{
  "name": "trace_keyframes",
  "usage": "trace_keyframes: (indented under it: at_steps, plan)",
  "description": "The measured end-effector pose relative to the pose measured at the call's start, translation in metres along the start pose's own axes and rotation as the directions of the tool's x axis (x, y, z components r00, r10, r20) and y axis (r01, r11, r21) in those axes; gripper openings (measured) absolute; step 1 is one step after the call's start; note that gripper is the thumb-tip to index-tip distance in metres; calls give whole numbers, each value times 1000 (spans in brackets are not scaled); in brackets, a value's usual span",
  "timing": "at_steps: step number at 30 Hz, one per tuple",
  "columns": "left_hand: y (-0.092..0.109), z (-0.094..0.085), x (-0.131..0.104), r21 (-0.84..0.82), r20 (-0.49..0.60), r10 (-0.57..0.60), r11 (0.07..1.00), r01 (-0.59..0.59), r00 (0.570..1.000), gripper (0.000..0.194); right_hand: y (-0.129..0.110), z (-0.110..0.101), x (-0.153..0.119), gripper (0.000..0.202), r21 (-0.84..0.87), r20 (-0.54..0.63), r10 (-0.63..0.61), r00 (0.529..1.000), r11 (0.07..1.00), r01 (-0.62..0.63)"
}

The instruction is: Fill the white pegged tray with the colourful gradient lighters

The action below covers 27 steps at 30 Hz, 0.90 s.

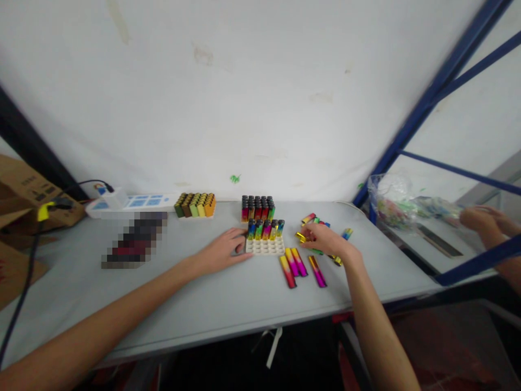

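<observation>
Five upright lighters with black tops and shiny multicoloured bodies [266,231] fill the back row of a white plastic tray with rows of round holes [265,248], which sits on the pale grey table [195,309] between my hands. That row looks done; the holes in front of it are bare, so I judge this tray only partly along. Just behind the tray, a packed block of black-topped lighters with red and other coloured bodies [258,210] looks complete, as does a gold-topped block with green, brown, yellow and orange bodies [195,206], well to the tray's left. My left hand [223,251], thumb and fingers spread, touches the tray's left edge. My right hand [325,239] is apart from it, right of the tray, fingers bent at a loose shiny gold piece [301,237]; whether they grip it I cannot tell. Four slim metallic tubes shaded yellow to pink or red [299,263] lie to the tray's front right. More loose coloured pieces [347,234] lie around my right hand, partly covered, so I cannot count everything left.
</observation>
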State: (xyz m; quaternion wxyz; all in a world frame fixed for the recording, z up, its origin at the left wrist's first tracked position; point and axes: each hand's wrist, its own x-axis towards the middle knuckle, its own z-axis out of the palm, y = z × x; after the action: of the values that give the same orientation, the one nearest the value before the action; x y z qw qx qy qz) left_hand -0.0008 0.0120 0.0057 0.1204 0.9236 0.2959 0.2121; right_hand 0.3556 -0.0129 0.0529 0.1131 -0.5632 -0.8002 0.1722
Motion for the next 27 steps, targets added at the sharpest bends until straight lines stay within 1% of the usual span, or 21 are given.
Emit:
trace_keyframes:
  at_steps: [3,6,8,10,14,17,21,24,27]
  plan:
    - [-1,1,0,-11,-7,3,1000,-3,1000,37,3,0,-1,20,15,-42,12,999,1000,-12]
    - [-2,1,1,-21,-12,11,1000,-11,1000,37,6,1,3,18,-5,-92,22,996,1000,-23]
    - [-2,1,1,-25,-10,8,1000,-9,1000,37,6,1,6,16,-38,-138,-1,990,999,-4]
    - [-1,1,0,-30,-19,3,1000,-3,1000,37,4,1,7,18,-49,-184,-27,983,999,19]
    - [-1,1,0,-36,-31,5,999,-6,999,38,-7,-4,3,33,-16,-234,-9,972,1000,5]
    - [-1,2,0,-36,-27,6,999,-7,1000,37,-20,-10,-1,39,-13,-265,-49,963,999,48]
    - [-3,2,0,-30,-27,11,999,-12,1000,37,-34,-14,-4,36,10,-304,-138,943,989,148]
    - [-2,1,0,-25,-16,3,1000,-3,1000,37,-40,-13,-4,29,90,-285,-124,950,984,156]
    - [-1,0,0,-32,-14,1,999,-1,1000,37,-43,-9,-2,29,172,-291,-95,952,973,150]
